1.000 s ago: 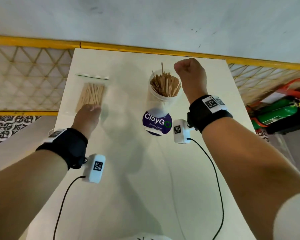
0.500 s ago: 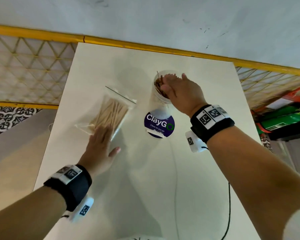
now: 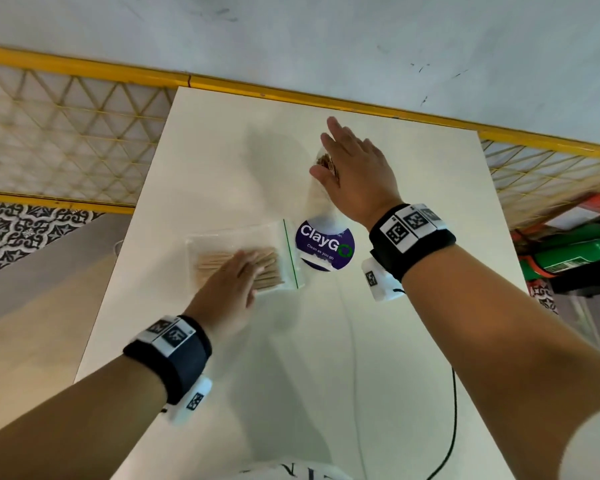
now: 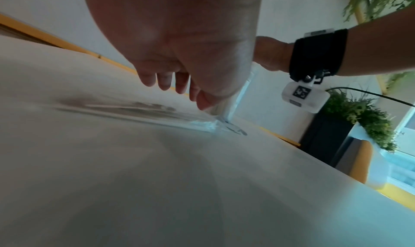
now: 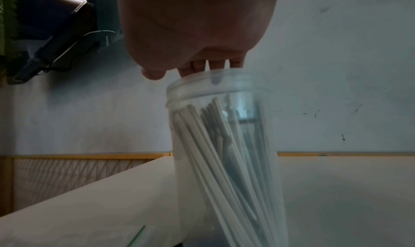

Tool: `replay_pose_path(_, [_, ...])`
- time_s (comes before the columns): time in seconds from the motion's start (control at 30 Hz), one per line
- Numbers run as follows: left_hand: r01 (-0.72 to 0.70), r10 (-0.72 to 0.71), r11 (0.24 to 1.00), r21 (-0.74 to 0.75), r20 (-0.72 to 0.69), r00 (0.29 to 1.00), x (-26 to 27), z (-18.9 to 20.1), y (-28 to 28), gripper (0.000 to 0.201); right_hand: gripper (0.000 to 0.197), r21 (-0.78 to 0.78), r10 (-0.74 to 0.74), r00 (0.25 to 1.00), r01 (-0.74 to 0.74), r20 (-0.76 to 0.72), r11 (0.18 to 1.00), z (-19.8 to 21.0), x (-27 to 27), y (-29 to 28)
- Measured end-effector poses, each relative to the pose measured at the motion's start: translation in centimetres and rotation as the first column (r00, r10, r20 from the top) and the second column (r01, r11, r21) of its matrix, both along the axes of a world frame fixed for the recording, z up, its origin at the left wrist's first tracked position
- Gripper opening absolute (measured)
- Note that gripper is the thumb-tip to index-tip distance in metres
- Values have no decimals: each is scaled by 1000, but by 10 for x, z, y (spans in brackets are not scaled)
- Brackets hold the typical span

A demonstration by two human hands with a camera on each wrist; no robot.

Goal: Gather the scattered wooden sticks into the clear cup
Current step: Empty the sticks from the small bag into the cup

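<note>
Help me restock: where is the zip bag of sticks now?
In the head view the zip bag lies flat on the table, under the left hand, just left of the purple sticker.

Clear cup [image 5: 224, 162] upright on table, packed w/ wooden sticks [image 5: 215, 144].

The left hand [image 3: 232, 285] now has the clear bag [image 3: 246, 258] of sticks dragged from ten o'clock to just beside the purple sticker [image 3: 324, 245]. The right hand [image 3: 355, 171], formerly a fist, lies flat over the clear cup [image 5: 224, 153].
</note>
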State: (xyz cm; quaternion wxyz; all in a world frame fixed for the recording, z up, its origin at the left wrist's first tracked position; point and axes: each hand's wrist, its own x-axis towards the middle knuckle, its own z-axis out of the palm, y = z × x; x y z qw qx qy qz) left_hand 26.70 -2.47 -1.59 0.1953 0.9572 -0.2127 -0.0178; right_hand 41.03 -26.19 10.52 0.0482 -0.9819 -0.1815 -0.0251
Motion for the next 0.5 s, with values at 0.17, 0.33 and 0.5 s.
replay_pose_path(0.17, [92, -85, 992, 87, -80, 993, -21, -3, -28, 60, 63, -115, -6, 997, -3, -80, 993, -10, -3, 6])
replay_pose_path(0.33, [59, -64, 993, 101, 46, 997, -37, 0, -24, 56, 64, -111, -22, 991, 7, -133, 994, -6, -6, 4])
replay_pose_path(0.5, [-106, 126, 958, 265, -61, 990, -33, 11, -51, 46, 43, 236, -43, 981, -3, 189, 972, -5, -36, -7])
